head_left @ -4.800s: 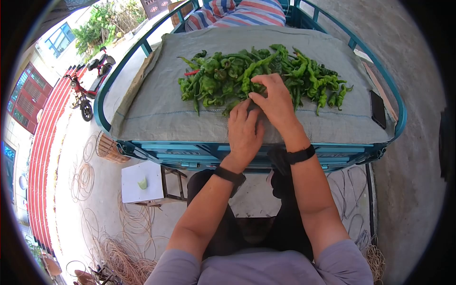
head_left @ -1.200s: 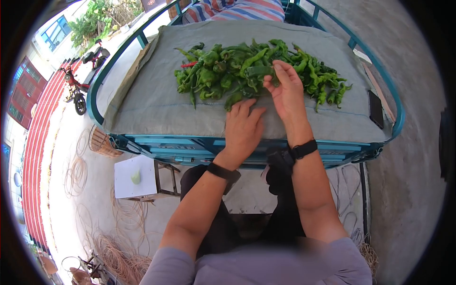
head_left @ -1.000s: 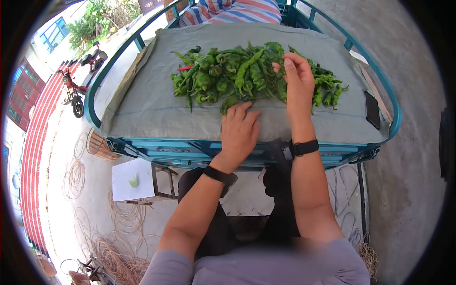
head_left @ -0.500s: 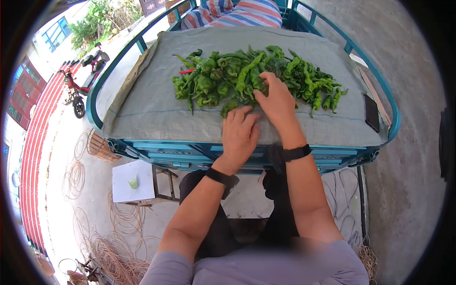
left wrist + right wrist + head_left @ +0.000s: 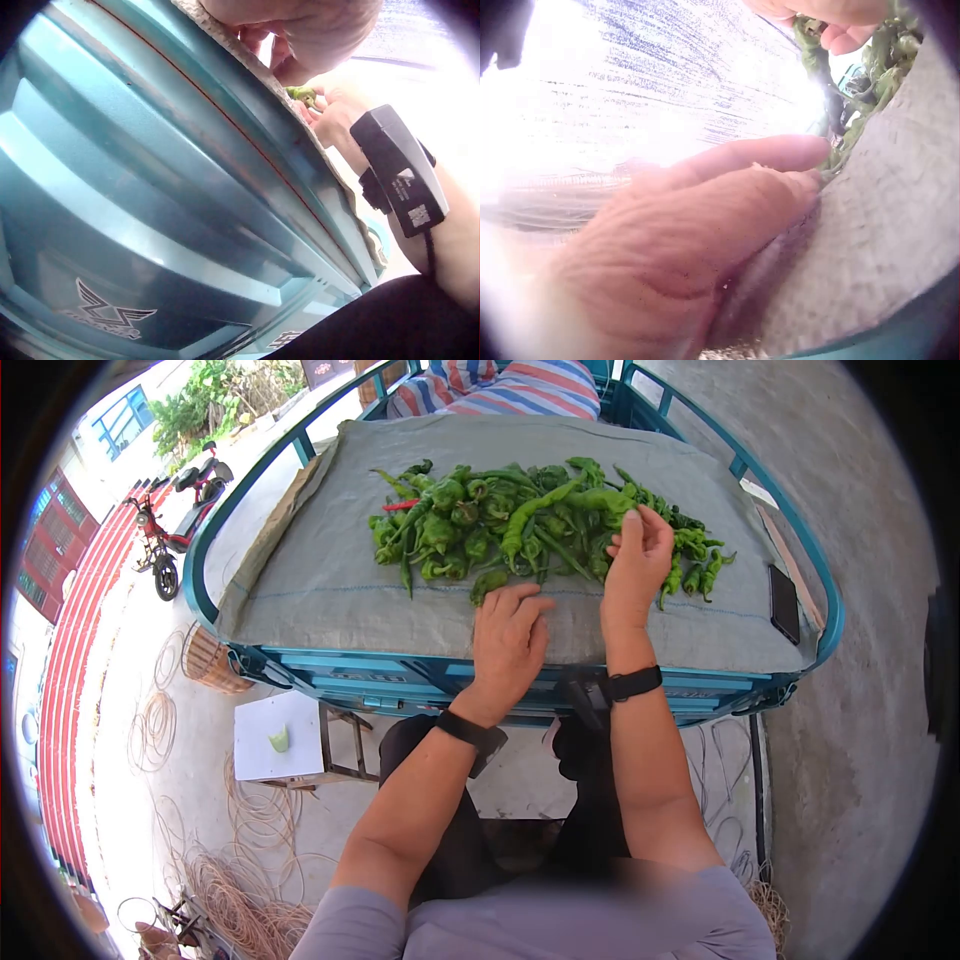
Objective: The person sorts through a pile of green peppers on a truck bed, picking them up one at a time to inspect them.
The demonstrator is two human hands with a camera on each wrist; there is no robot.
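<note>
In the head view my right hand (image 5: 638,565) is raised over the right part of a pile of green peppers (image 5: 450,530). Its thumb and fingers pinch the end of a bright green pepper (image 5: 605,500); the left wrist view shows this pepper's stem end (image 5: 306,96) at the fingers. My left hand (image 5: 508,640) rests on the grey cloth (image 5: 330,600), fingers relaxed, at the pile's near edge. Close by its fingertips lies a darker green pepper (image 5: 487,585). From the right wrist view, the left hand's thumb and forefinger (image 5: 780,154) lie low over the cloth and hold nothing.
A phone (image 5: 784,603) lies on the cloth at the right. Teal rails (image 5: 205,550) enclose the cart bed, with striped bags (image 5: 520,390) behind. A white-topped stool (image 5: 290,735), a basket (image 5: 212,663) and coils of cord (image 5: 235,895) stand below left.
My right hand dipped into the middle of the pile half a second ago, and has since risen to the right with a green pepper. The left hand has stayed in about the same spot.
</note>
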